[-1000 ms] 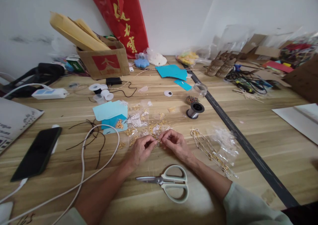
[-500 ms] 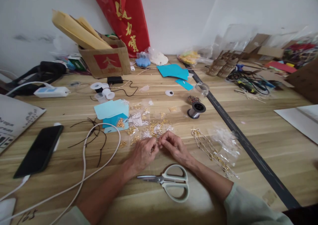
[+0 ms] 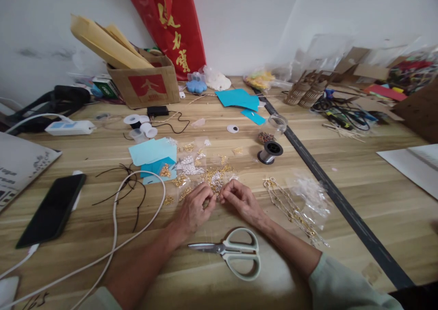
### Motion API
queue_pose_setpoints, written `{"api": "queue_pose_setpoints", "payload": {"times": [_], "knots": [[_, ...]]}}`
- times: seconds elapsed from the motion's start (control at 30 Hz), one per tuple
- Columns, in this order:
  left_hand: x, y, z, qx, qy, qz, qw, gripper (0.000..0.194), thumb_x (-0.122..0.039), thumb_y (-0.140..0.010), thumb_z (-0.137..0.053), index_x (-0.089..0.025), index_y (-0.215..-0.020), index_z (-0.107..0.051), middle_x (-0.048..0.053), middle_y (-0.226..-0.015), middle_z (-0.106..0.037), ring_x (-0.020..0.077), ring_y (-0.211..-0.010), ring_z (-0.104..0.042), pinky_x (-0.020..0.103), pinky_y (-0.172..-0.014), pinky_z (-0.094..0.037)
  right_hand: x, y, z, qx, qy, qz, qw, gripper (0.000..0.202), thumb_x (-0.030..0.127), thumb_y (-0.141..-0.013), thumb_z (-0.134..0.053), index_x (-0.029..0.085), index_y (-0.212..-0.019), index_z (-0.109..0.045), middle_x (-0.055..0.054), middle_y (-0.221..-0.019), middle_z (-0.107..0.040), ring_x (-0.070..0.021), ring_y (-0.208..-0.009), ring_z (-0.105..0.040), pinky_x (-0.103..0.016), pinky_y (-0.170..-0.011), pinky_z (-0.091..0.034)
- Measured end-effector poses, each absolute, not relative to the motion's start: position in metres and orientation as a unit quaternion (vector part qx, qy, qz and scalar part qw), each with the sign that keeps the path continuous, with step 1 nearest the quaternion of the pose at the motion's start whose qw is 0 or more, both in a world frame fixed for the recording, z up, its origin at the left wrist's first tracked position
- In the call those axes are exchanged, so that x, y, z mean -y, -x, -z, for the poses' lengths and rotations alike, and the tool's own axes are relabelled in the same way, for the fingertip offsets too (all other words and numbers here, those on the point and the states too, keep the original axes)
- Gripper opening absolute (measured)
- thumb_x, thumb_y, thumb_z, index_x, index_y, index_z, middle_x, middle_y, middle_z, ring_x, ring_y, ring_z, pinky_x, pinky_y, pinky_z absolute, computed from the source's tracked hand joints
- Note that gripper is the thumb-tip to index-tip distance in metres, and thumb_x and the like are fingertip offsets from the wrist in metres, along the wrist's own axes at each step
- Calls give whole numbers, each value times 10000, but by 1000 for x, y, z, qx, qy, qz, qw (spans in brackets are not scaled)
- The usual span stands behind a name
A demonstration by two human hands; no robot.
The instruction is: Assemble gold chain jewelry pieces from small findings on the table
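Observation:
My left hand (image 3: 198,206) is closed, thumb and fingers pinched over the table, and what it holds is too small to make out. Just to its right, my right hand (image 3: 240,200) is also closed in a pinch, with a small gap between the two. Loose gold and silver beads (image 3: 217,178) lie right beyond my fingertips. Small bags of silver beads (image 3: 189,165) and gold beads (image 3: 180,180) sit beyond my left hand. Between my forearms lie scissors (image 3: 236,250) with pale handles, blades toward the left. Beaded chains (image 3: 290,209) lie right of my right hand.
A spool of wire (image 3: 270,152) stands beyond my right hand. Clear plastic bags (image 3: 310,193) lie to the right. A white cable (image 3: 116,228) loops at the left near a phone (image 3: 51,209). Blue cards (image 3: 153,152) lie behind the cable. A cardboard box (image 3: 145,81) stands farther back.
My hands have come slightly apart; the left has shifted a little to the left and down. Both stay pinched. The things on the table have not moved.

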State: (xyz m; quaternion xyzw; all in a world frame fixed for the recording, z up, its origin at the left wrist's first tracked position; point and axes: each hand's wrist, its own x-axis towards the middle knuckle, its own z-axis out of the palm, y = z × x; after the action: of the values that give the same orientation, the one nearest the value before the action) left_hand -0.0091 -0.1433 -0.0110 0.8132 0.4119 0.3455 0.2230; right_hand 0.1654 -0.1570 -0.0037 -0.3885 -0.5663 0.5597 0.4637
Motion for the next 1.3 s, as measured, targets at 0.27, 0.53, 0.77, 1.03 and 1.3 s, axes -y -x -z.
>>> {"api": "queue_pose_setpoints", "payload": {"times": [0.27,0.53,0.77,1.03,1.3], "knots": [[137,11,10,-417,-681,-364,479,221,-313,-859,-515,-156,-718,-584,14,-674,-608,132,-635,-545,238,-614,-437,152,-167,9,536,397,-564,487,323,497,-852,-596,185,-788,-547,-14,-714,-577,-147,-679,-524,-285,-666,-432],[132,15,5,-402,-597,-344,603,337,-445,-813,-584,-126,-750,-671,18,-639,-619,129,-617,-547,240,-610,-457,150,-169,13,557,419,-500,514,287,447,-883,-572,186,-767,-537,8,-660,-523,-132,-625,-481,-260,-603,-387],[130,15,7,-395,-610,-333,601,284,-398,-801,-608,-130,-808,-701,33,-702,-658,135,-642,-565,246,-618,-457,151,-168,9,553,430,-486,523,308,477,-881,-559,196,-765,-512,8,-661,-509,-133,-621,-482,-265,-600,-394],[129,10,14,-392,-577,-376,610,212,-290,-682,-738,-145,-769,-610,16,-721,-655,126,-665,-596,249,-654,-493,153,-166,9,565,421,-497,506,277,460,-849,-613,194,-819,-537,7,-699,-511,-130,-641,-484,-261,-601,-405],[129,11,9,-391,-546,-406,620,255,-273,-664,-763,-136,-808,-605,33,-750,-668,141,-715,-627,263,-688,-508,157,-165,24,628,389,-507,445,335,369,-766,-728,201,-987,-543,-33,-895,-568,-158,-805,-562,-292,-724,-476]]}}
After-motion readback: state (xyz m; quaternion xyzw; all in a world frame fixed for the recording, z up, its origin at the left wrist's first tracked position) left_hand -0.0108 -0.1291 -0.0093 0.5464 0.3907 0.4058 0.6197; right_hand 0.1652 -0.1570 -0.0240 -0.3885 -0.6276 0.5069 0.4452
